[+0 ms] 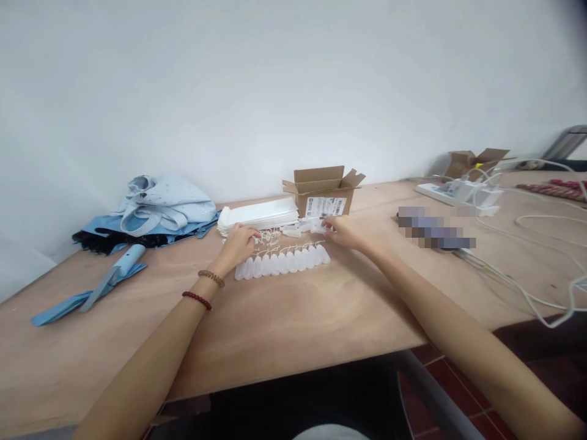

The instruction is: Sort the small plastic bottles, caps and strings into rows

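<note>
A row of several small white plastic pieces point(282, 261) lies side by side on the wooden table point(293, 318). My left hand point(238, 241) rests at the row's far left end, fingers curled over thin white strings. My right hand point(345, 232) reaches in from the right, fingers pinched on a small white piece point(318, 228) beside other loose ones point(293, 231). Just behind stand a stack of white packets point(259, 215) and an open cardboard box point(324, 190).
A light blue folded umbrella and cloth point(156, 211) lie at the back left, with a blue sleeve point(92, 292) nearer. On the right are a power strip point(452, 192), white cables point(527, 269), another open box point(474, 161) and a blurred object point(435, 229). A white wall backs the table.
</note>
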Motion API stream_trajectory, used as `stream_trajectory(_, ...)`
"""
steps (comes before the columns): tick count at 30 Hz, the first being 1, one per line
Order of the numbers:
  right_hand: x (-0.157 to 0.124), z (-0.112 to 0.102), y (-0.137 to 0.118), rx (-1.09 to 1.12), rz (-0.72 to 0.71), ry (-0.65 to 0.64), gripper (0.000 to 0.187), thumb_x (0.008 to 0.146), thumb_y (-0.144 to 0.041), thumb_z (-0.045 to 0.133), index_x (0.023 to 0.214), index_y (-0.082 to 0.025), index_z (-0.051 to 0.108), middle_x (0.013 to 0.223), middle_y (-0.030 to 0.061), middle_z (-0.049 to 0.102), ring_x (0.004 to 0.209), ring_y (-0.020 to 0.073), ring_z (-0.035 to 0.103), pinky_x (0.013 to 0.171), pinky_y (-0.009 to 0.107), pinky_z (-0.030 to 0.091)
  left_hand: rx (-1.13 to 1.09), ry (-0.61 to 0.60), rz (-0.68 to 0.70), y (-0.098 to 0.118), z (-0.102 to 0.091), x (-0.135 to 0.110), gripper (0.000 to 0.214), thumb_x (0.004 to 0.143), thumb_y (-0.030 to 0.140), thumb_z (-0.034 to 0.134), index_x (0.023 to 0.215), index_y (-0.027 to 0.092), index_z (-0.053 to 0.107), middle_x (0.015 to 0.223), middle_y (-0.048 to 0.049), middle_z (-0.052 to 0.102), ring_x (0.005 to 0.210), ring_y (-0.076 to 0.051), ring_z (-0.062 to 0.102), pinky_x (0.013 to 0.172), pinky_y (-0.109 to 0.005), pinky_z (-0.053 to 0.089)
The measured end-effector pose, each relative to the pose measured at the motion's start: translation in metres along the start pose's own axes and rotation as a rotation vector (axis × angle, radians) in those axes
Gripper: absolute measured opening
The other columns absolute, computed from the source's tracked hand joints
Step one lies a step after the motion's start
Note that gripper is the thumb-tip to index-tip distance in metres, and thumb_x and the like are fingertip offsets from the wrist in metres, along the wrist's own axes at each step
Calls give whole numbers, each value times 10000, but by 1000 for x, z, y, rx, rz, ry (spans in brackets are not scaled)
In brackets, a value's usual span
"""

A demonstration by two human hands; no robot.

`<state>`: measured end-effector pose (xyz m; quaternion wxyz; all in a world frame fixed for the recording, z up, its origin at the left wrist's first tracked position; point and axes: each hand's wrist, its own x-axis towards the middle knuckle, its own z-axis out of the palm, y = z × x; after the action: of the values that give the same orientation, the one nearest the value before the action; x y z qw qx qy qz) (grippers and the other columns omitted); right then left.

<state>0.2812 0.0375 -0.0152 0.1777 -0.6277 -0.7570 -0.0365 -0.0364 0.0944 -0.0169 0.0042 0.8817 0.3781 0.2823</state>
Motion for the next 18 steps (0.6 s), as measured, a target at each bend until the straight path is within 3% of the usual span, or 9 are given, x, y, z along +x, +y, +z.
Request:
stream_trajectory(4,-3,-4,-13,32,-55,42,230,817,-215,547,1032,-171,618,971,86,668,836,187,603,702,253,402,-8,-11,24,7,1,3,354,769,118,397,893,175,723,1056,-62,689,976,-262,493,922,-421,376)
stream_trajectory(9,-10,-10,-33,46,-92,108,235,839,-212,532,1060,-182,605,1024,97,646,908,213,589,694,269,408,-101,-119,-1,19,6,13,360,787,183,416,989,229,711,1235,-34,611,1124,-301,406,975,-479,287)
stream_trajectory(18,-14,-15,-43,82,-117,121,238,842,-177,535,1068,-167,607,1036,113,635,941,232,575,733,300,424,1,-239,-60,26,8,12,356,819,257,417,1054,251,684,1201,-72,628,1148,-339,408,975,-527,224)
